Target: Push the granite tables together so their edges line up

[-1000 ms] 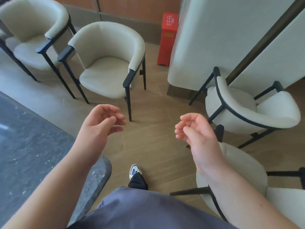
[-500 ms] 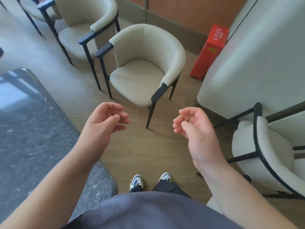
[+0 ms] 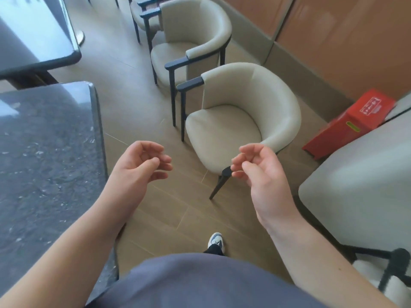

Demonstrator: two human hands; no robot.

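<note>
- I see 2 tables at left: near table (image 3: 44, 156) cut off by the frame, far table (image 3: 33, 41) beyond it, a gap between.
- Left hand (image 3: 135, 172) and right hand (image 3: 264, 174) hover over floor, fingers loosely curled, grasping nothing.
- Chair (image 3: 242, 121) stands ahead, its front arm partly hidden by right fingers.
</note>
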